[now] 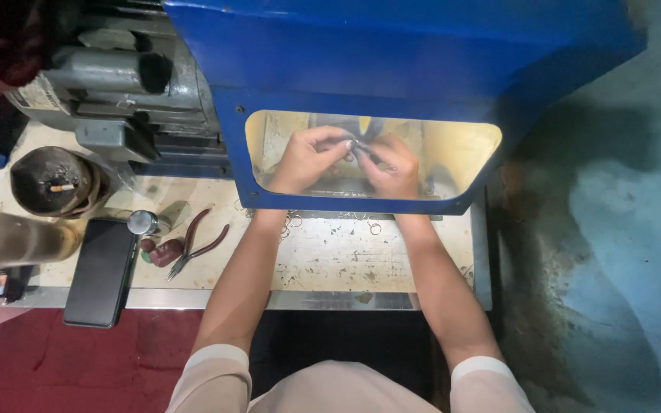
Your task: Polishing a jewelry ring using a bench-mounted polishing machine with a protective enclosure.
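While we lean over the bench, the blue machine cover (392, 53) fills the view above both hands, and we work through its lit yellow opening (453, 145). Below our wrists lies the pale worn table (330, 260), scratched and spotted, with a grey motor (116, 84) well off to the left of the left hand. Nearer that side we see a black phone (101, 271) lying flat, a round dark tin (51, 180) holding a cigarette end, and red-handled pliers (196, 245) between the phone and our left forearm. A few thin wire rings (369, 226) lie scattered on the table just beneath our wrists.

Our left hand (307, 157) curls inward, its fingertips pressed together on a small metal piece (355, 143). Our right hand (392, 164) meets it from the other side, fingers bent and pinching the same piece, so the two hands touch at the fingertips. The piece sits between them inside the opening, too small for us to tell its shape.
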